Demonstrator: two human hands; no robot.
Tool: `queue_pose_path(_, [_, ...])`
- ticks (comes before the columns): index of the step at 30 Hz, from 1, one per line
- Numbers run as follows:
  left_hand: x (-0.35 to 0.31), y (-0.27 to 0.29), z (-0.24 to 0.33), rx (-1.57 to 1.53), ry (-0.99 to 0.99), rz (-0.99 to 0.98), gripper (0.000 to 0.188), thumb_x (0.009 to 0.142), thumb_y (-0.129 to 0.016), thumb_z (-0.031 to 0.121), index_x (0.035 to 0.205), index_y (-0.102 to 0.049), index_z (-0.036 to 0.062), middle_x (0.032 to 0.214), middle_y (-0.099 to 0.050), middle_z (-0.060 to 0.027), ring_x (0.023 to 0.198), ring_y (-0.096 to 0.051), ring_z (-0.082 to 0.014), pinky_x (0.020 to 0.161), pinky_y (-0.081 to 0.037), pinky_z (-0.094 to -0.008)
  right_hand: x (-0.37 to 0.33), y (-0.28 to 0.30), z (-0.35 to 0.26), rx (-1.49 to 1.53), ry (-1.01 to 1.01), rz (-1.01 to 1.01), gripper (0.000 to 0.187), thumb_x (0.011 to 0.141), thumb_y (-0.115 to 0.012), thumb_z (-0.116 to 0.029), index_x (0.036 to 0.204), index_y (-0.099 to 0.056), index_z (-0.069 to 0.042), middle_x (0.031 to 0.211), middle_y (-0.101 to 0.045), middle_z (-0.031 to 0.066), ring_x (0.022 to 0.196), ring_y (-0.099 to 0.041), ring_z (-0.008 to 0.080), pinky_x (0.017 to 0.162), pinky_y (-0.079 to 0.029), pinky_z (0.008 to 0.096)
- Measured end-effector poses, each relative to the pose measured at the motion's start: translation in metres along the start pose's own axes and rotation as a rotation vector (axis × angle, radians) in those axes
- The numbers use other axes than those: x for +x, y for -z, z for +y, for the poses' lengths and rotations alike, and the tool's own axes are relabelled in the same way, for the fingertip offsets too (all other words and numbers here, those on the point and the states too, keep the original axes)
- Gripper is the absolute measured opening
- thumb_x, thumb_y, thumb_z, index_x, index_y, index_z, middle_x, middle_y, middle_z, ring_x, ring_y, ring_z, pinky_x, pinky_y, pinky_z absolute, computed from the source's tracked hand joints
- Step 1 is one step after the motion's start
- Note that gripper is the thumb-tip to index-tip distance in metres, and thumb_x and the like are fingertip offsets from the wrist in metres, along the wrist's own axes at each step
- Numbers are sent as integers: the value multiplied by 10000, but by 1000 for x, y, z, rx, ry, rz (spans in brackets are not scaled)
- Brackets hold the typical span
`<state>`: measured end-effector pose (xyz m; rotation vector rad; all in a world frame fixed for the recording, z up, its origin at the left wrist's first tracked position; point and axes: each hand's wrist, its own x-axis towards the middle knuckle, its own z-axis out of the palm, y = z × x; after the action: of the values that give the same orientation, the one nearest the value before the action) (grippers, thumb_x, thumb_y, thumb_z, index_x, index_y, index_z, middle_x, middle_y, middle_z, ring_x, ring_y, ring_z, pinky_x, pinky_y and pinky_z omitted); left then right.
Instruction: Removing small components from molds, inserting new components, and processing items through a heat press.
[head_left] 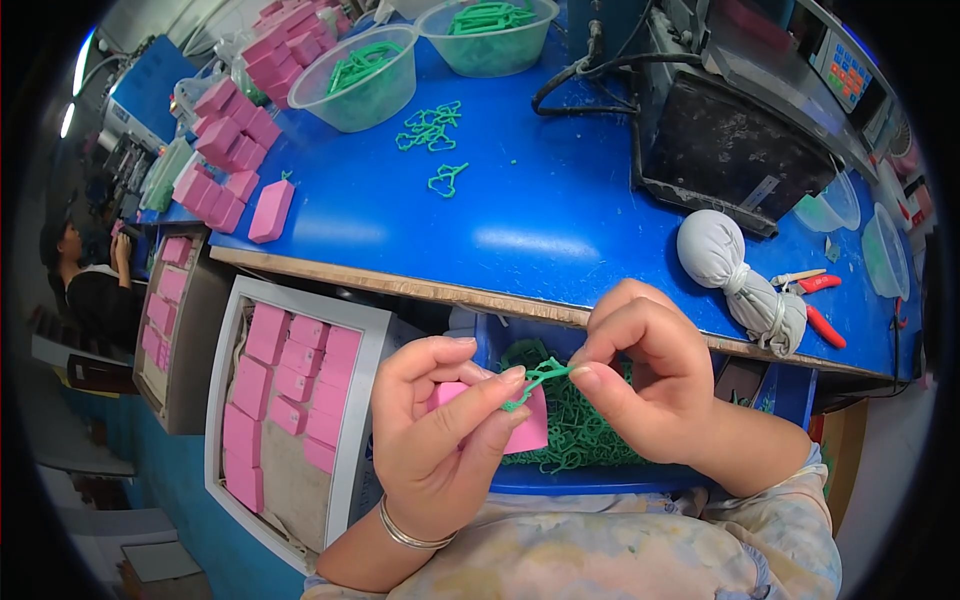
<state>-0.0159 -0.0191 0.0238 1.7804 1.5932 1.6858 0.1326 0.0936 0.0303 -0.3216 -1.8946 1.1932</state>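
Note:
Over a blue bin (600, 480) of tangled green pieces (575, 425), my two hands meet in front of me. My left hand (430, 440) is closed round a pink block (532, 425), partly hidden by its fingers. Between its thumb and forefinger it also holds one end of a thin green branched piece (546, 373). The piece spans the gap to my right hand (650, 375), whose thumb and forefinger pinch its other end. Where the piece meets the block is partly covered by my left thumb.
The blue table (390, 225) bears loose green pieces (430, 128), stacked pink blocks (235, 130), plastic tubs (365, 90), a tied cloth bag (712, 250), red-handled pliers (822, 322) and a black machine (740, 150). A grey tray (290, 480) of pink blocks stands left. Another person (95, 290) sits far left.

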Motion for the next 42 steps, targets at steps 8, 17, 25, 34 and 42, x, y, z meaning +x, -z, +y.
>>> queue_pose_path(8, [-1,1,3,26,5,13,273,742,-653,-54,1010,-635,-7,1119,-435,-148,786,-553,-156,677,-476,-229,2,1,-1,-54,2,-44,120,757,-662,-42,797,-550,-23,732,-487,43,570,-425,86,470,-343,202])
queue_pose_path(17, [72,15,-32,-586,659,253,351,855,-601,151,1133,-529,-51,1084,-485,-192,797,-586,-242,657,-513,-324,-2,-1,4,-41,-147,-56,287,827,-616,-178,1026,-493,-11,896,-496,91,706,-491,141,596,-420,254])
queue_pose_path(25, [69,11,-32,-725,772,269,539,912,-482,375,1274,-344,1,1089,-505,-190,758,-598,-231,624,-533,-351,2,5,0,-100,-107,-94,342,776,-666,-140,1045,-503,-6,927,-518,99,700,-522,165,620,-446,280])
queue_pose_path(34, [20,-13,-8,-1086,725,-204,693,856,-482,542,1238,-379,-27,995,-572,-141,824,-587,-174,690,-500,-289,2,5,1,-146,48,-60,126,795,-615,-85,888,-576,-10,692,-537,89,590,-522,214,518,-421,301])
queue_pose_path(42, [20,-3,-3,-906,706,-514,574,869,-516,459,1177,-426,-17,773,-557,-85,687,-562,-143,609,-487,-279,-2,2,-5,-171,-19,-25,135,790,-638,-112,839,-570,-6,665,-505,69,547,-472,169,479,-381,288])
